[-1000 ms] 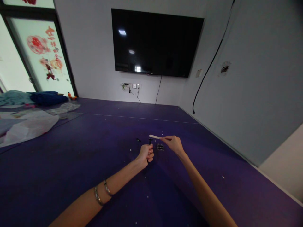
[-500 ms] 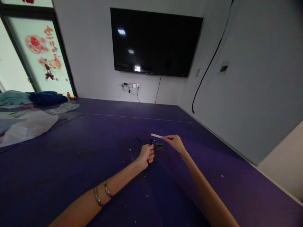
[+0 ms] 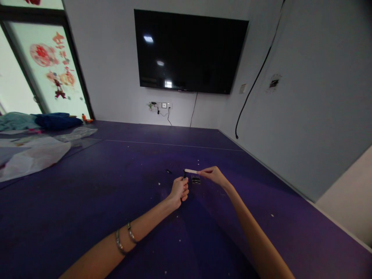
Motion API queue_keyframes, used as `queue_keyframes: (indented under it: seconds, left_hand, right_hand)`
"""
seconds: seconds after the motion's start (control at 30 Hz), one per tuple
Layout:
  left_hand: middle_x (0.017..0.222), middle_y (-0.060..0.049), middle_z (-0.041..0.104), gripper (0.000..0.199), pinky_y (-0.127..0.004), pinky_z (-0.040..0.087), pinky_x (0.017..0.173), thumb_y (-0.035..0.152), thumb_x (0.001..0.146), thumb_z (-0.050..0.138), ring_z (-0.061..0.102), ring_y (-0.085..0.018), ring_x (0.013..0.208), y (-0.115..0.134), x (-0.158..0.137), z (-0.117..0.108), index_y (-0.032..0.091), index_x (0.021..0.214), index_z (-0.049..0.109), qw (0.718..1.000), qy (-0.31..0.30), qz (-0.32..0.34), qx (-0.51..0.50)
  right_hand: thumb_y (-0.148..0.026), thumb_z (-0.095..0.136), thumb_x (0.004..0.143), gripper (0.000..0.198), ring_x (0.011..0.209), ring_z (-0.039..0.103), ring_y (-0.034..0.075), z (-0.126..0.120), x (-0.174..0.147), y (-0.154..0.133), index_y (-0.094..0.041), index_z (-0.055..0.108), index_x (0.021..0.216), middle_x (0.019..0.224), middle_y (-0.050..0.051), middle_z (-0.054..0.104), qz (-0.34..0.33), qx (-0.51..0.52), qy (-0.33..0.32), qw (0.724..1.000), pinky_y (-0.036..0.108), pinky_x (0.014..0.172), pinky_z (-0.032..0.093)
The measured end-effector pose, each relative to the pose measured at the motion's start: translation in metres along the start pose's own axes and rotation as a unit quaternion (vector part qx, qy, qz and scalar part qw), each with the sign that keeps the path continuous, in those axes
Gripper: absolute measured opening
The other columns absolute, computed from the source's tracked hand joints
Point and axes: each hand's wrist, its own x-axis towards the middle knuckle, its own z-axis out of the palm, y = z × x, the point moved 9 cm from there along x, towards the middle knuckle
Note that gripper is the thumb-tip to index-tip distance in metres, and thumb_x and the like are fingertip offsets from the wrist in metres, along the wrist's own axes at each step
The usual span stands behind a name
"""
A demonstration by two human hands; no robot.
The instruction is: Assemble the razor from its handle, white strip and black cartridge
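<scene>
My left hand (image 3: 178,190) is closed round the handle of a black T-shaped tool that looks like a razor (image 3: 185,174), its head pointing up. A flat, pale stick (image 3: 191,171), like a craft stick, is pinched at one end by my right hand (image 3: 214,175). The stick's far tip meets or overlaps the razor's head; contact is too small to confirm. Just below the stick, a small clear case (image 3: 195,179) with dark pieces inside lies on the purple surface (image 3: 130,201). A short black piece (image 3: 169,171) lies left of the razor.
White scraps dot the surface, one scrap (image 3: 272,215) at the right. Clear plastic sheeting (image 3: 43,155) and a blue cloth (image 3: 58,121) lie at the far left. A black cable (image 3: 252,87) hangs along the right wall, and a television (image 3: 192,52) is mounted ahead.
My right hand has lowered the stick slightly, bringing its tip from above the razor's head down to it. My left hand stays nearly still.
</scene>
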Motion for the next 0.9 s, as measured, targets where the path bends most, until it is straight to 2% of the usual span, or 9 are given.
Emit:
queue_keyframes:
  seconds: [0.2,0.4,0.47,0.57,0.73,0.9]
  left_hand:
    - [0.045,0.012,0.028,0.025,-0.014,0.011,0.029,0.035,0.078,0.053,0.018,-0.001,0.027,0.007,-0.001,0.005,0.02,0.069,0.035,0.999,-0.02,0.03,0.007]
    - [0.048,0.012,0.029,0.028,-0.014,0.013,0.027,0.042,0.077,0.054,0.019,-0.001,0.027,0.036,-0.002,0.008,0.02,0.071,0.037,0.99,-0.058,0.115,0.063]
    - [0.048,0.011,0.03,0.028,-0.014,0.014,0.027,0.042,0.078,0.054,0.02,-0.001,0.027,0.051,-0.005,0.01,0.02,0.072,0.037,0.983,-0.076,0.147,0.079]
    - [0.048,0.011,0.03,0.025,-0.014,0.016,0.026,0.04,0.077,0.054,0.021,-0.001,0.027,0.068,-0.008,0.013,0.02,0.075,0.039,0.975,-0.106,0.172,0.087]
    - [0.048,0.011,0.03,0.021,-0.014,0.018,0.024,0.036,0.077,0.055,0.022,-0.001,0.027,0.084,-0.011,0.012,0.019,0.076,0.041,0.969,-0.123,0.198,0.077]
    - [0.048,0.011,0.03,0.022,-0.013,0.018,0.025,0.037,0.078,0.055,0.023,-0.001,0.027,0.086,-0.009,0.01,0.019,0.077,0.042,0.97,-0.123,0.195,0.073]
  right_hand:
    - [-0.058,0.054,0.07,0.051,0.047,0.042,0.009,-0.021,-0.001,0.015,-0.01,0.073,0.072,0.049,-0.001,0.053,0.035,-0.04,0.099,0.994,0.021,0.044,0.026]
    - [-0.053,0.054,0.071,0.057,0.05,0.046,0.009,-0.022,0.002,0.019,-0.01,0.065,0.105,0.063,0.002,0.059,0.028,0.042,0.088,0.995,0.02,0.046,0.034]
    - [-0.052,0.052,0.072,0.057,0.046,0.043,0.008,-0.023,0.002,0.022,-0.009,0.062,0.108,0.06,0.0,0.055,0.04,0.052,0.094,0.993,0.02,0.043,0.034]
    - [-0.05,0.047,0.076,0.049,0.045,0.044,0.008,-0.025,0.003,0.022,-0.01,0.063,0.101,0.058,-0.002,0.051,0.041,0.048,0.114,0.991,0.02,0.042,0.038]
    - [-0.043,0.037,0.084,0.039,0.045,0.051,0.01,-0.015,0.002,0.009,-0.014,0.062,0.085,0.06,0.0,0.055,0.038,-0.029,0.131,0.99,0.02,0.043,0.041]
    - [-0.032,0.033,0.088,0.037,0.056,0.06,0.013,0.003,-0.007,-0.011,-0.014,0.065,0.083,0.066,0.008,0.064,0.07,-0.192,0.121,0.971,0.021,0.054,0.041]
